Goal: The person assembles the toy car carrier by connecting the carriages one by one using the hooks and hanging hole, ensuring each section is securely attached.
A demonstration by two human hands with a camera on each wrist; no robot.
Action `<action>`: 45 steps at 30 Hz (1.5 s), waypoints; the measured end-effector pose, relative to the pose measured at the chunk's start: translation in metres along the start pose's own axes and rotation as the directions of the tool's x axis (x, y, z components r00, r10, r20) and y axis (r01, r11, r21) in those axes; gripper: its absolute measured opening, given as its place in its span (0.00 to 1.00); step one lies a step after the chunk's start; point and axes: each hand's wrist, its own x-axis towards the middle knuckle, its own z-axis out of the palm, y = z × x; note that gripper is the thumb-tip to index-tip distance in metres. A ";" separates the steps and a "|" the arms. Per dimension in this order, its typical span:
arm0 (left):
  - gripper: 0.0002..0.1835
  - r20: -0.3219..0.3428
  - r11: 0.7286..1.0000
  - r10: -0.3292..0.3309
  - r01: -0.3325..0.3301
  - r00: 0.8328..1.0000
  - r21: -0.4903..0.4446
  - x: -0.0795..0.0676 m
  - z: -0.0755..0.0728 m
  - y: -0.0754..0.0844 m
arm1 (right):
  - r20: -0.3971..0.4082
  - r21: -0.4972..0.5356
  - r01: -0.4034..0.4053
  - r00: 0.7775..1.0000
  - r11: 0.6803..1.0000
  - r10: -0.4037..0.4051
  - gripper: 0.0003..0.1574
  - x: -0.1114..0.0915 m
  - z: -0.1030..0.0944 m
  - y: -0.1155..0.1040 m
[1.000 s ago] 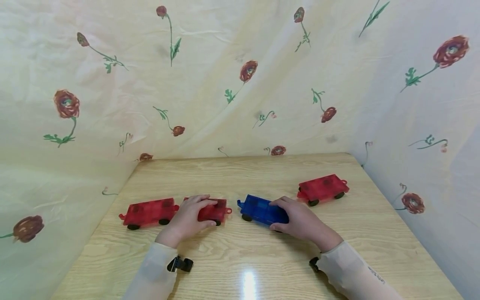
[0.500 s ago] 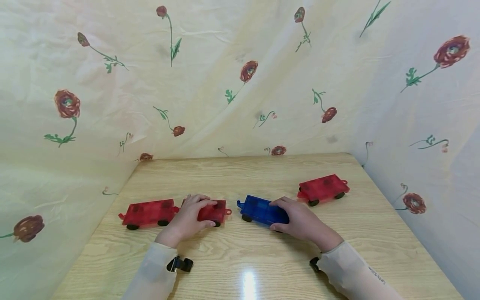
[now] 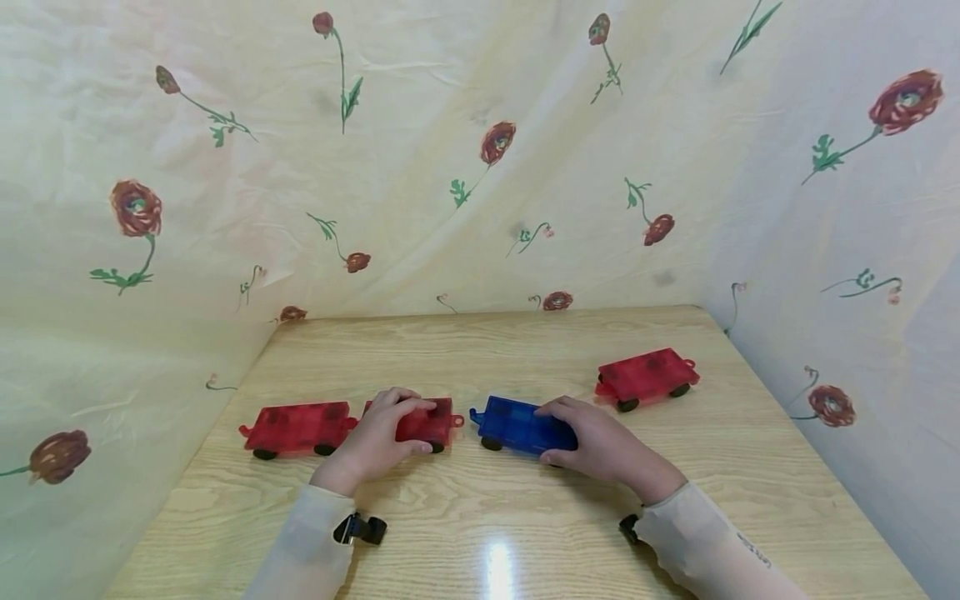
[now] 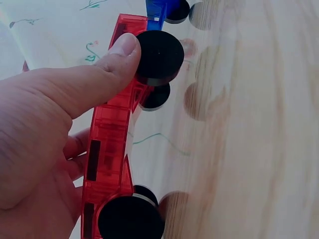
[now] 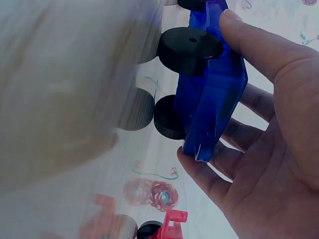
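Observation:
In the head view my left hand grips a translucent red toy train car across its sides, thumb near a front wheel. The left wrist view shows the thumb pressing the side of that red car above its black wheels. My right hand holds a blue toy train car between thumb and fingers, its hook pointing left at the red car's ring. A small gap shows between hook and ring. In the right wrist view the blue car sits within the fingers, wheels toward the tabletop.
A second red car stands left, its right end meeting the held red car; the joint is partly hidden by my hand. Another red car stands apart at the back right. The wooden table ends at a flower-patterned curtain.
The blue car has shifted slightly left and its hook end has turned a little toward me, nearer the ring. The leftmost red car has straightened slightly. My left hand is nearly still.

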 end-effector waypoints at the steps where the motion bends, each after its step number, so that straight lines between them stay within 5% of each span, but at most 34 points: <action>1: 0.34 -0.001 1.000 -0.001 0.001 1.000 -0.004 0.000 0.000 0.000 | 0.002 0.001 0.003 1.000 1.000 -0.003 0.40 0.000 0.000 0.000; 45: 0.33 0.019 0.994 0.066 -0.064 0.998 -0.085 0.000 0.000 0.006 | 0.065 0.060 0.070 0.995 0.996 -0.074 0.36 -0.001 -0.003 -0.001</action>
